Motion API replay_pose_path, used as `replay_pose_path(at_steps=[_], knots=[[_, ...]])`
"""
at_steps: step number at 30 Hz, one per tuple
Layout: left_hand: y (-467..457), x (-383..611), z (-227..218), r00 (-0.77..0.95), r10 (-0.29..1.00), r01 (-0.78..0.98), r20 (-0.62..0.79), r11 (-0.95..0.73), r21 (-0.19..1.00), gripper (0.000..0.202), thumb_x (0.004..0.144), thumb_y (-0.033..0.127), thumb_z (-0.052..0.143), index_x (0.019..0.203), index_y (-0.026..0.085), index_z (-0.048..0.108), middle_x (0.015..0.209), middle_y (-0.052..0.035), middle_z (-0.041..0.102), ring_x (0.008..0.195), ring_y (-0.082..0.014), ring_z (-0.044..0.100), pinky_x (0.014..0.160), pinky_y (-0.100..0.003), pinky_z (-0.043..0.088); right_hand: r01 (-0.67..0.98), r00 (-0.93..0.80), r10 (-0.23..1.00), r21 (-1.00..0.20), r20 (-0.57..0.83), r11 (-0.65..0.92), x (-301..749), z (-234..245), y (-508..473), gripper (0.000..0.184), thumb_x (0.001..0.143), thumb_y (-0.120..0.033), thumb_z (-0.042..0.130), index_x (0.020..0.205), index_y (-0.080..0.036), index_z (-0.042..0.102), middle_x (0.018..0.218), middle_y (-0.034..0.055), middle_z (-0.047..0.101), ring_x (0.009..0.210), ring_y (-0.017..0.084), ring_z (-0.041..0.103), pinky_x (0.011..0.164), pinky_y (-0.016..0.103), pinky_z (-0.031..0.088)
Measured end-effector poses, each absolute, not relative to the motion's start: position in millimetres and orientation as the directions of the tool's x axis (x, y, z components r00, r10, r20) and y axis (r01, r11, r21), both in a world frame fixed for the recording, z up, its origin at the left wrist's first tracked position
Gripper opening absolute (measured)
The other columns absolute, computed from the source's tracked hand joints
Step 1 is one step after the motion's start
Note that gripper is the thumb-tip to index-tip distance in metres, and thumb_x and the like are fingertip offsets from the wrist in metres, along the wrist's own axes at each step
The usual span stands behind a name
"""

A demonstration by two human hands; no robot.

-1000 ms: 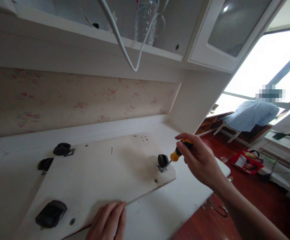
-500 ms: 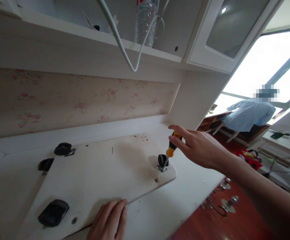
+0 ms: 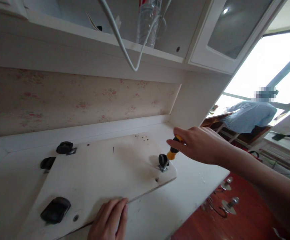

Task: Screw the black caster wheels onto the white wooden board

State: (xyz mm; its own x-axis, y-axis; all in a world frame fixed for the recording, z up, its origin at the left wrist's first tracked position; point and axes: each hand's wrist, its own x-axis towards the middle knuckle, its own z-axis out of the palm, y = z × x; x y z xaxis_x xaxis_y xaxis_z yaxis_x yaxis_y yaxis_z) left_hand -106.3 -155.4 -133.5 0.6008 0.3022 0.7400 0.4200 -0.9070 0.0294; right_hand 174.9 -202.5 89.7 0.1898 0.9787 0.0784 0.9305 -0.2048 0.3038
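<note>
A yellow-and-black screwdriver (image 3: pixel 172 152) is in my right hand (image 3: pixel 197 145), its fingers closed round the handle. The tip reaches down to the metal plate of a black caster (image 3: pixel 163 161) at the right end of a white board (image 3: pixel 104 166). The shaft leans toward me. My left hand (image 3: pixel 111 216) rests on the board's front edge with fingers extended; its thumb is hidden. More black casters sit at the left: one at the near corner (image 3: pixel 55 210), one at the far corner (image 3: pixel 64 147), and another (image 3: pixel 47 163) beside the board's left edge.
The board lies on a white countertop (image 3: pixel 190 173) below a shelf. A white cable (image 3: pixel 134 68) hangs down in front of the shelf, where a clear bottle (image 3: pixel 147 25) stands. Metal fittings (image 3: pixel 227 205) are below the counter at right. A person in light blue (image 3: pixel 251 116) sits by the window.
My right hand has turned and tilted the screwdriver handle further right and a little lower, its tip still at the caster plate. My left hand stays on the board. The view has shifted slightly.
</note>
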Motion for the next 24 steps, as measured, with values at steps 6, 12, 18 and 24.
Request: replay_pose_path(at_steps=[6, 12, 18, 24], knots=[[-155, -106, -141, 0.576, 0.337, 0.421, 0.745, -0.903, 0.083, 0.030, 0.097, 0.015, 0.038, 0.095, 0.019, 0.068, 0.088, -0.0034, 0.074, 0.079, -0.0145, 0.070, 0.074, -0.023, 0.056, 0.953, 0.098, 0.994, 0.284, 0.053, -0.109, 175, 91, -199, 0.043, 0.092, -0.060, 0.035, 0.112, -0.026, 0.051, 0.079, 0.0042, 0.068, 0.059, 0.021, 0.059, 0.053, 0.030, 0.026], [-151, -114, -153, 0.651, 0.362, 0.401, 0.667, -0.910, 0.102, 0.028, 0.096, 0.019, 0.041, 0.097, 0.020, 0.069, 0.092, -0.0050, 0.074, 0.084, -0.0158, 0.070, 0.078, -0.024, 0.058, 0.928, 0.152, 0.986, 0.331, 0.073, -0.168, 173, 93, -195, 0.051, 0.090, -0.067, 0.034, 0.104, -0.024, 0.057, 0.075, 0.0076, 0.068, 0.061, 0.024, 0.062, 0.055, 0.032, 0.031], [-153, -114, -158, 0.632, 0.383, 0.412, 0.674, -0.902, 0.127, 0.023, 0.094, 0.020, 0.047, 0.101, 0.019, 0.069, 0.094, -0.0051, 0.073, 0.087, -0.0156, 0.070, 0.080, -0.022, 0.058, 0.933, 0.127, 0.990, 0.333, 0.054, -0.138, 176, 93, -196, 0.046, 0.091, -0.064, 0.036, 0.099, -0.024, 0.058, 0.070, 0.0073, 0.066, 0.059, 0.024, 0.061, 0.054, 0.032, 0.031], [-153, -116, -161, 0.654, 0.355, 0.405, 0.668, -0.910, 0.087, 0.025, 0.094, 0.019, 0.045, 0.101, 0.019, 0.069, 0.096, -0.0053, 0.073, 0.089, -0.0167, 0.070, 0.082, -0.024, 0.057, 0.959, 0.094, 0.995, 0.273, -0.036, -0.080, 178, 96, -199, 0.042, 0.093, -0.058, 0.035, 0.111, -0.025, 0.055, 0.077, 0.0067, 0.069, 0.061, 0.023, 0.062, 0.056, 0.033, 0.034]])
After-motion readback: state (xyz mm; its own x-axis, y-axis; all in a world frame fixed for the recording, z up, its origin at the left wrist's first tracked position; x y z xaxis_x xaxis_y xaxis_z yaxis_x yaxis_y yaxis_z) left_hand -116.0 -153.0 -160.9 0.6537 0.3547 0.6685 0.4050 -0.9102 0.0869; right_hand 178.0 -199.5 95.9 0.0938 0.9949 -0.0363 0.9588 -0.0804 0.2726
